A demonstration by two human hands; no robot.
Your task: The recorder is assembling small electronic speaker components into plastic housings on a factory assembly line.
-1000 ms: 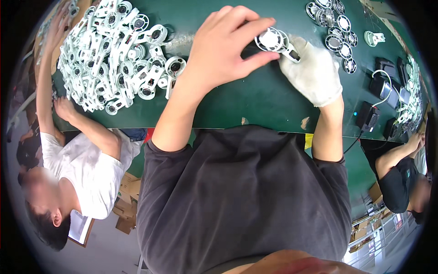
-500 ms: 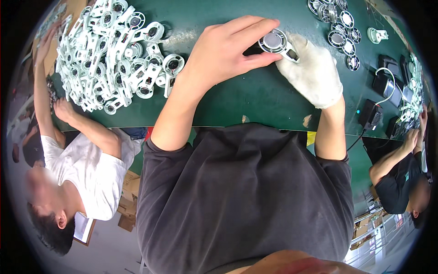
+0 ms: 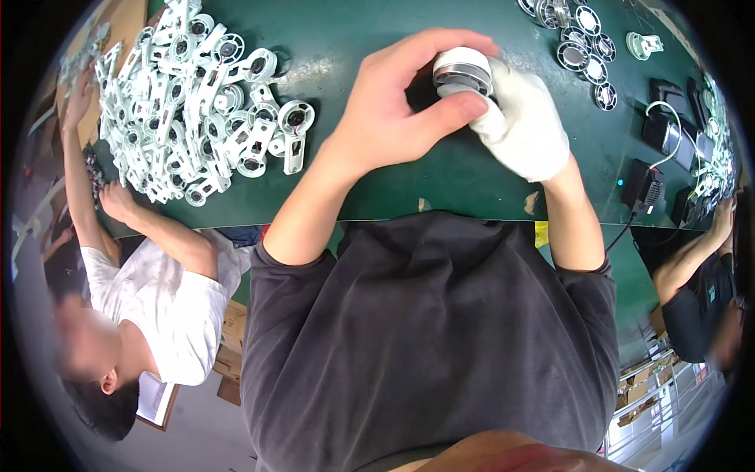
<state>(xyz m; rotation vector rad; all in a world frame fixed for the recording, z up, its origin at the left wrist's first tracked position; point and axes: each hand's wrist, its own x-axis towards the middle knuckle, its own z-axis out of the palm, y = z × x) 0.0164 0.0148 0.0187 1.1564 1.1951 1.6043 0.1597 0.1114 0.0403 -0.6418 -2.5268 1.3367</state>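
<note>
Above the green table, both my hands meet around a small white fan body (image 3: 462, 57), its round head tilted so that the rim and a silvery ring show. My bare left hand (image 3: 403, 110) curls about the head from the left, with the thumb across its near side. In a white glove, my right hand (image 3: 530, 126) grips it from the right and hides the handle. Several round silver-and-black grille covers (image 3: 572, 55) lie beyond my right hand. A large heap of white fan bodies (image 3: 255, 130) covers the table on the left.
One white fan piece (image 3: 643, 46) lies apart at the far right. Black adapters (image 3: 646, 187) with a pale cable (image 3: 676, 134) stand at the right. A person in a white shirt (image 3: 169, 307) sits on the left, another in black (image 3: 692, 307) on the right.
The fan body has been turned: its round grille face showed before, and now its side rim does. My gloved hand has shifted slightly left and covers the handle.
</note>
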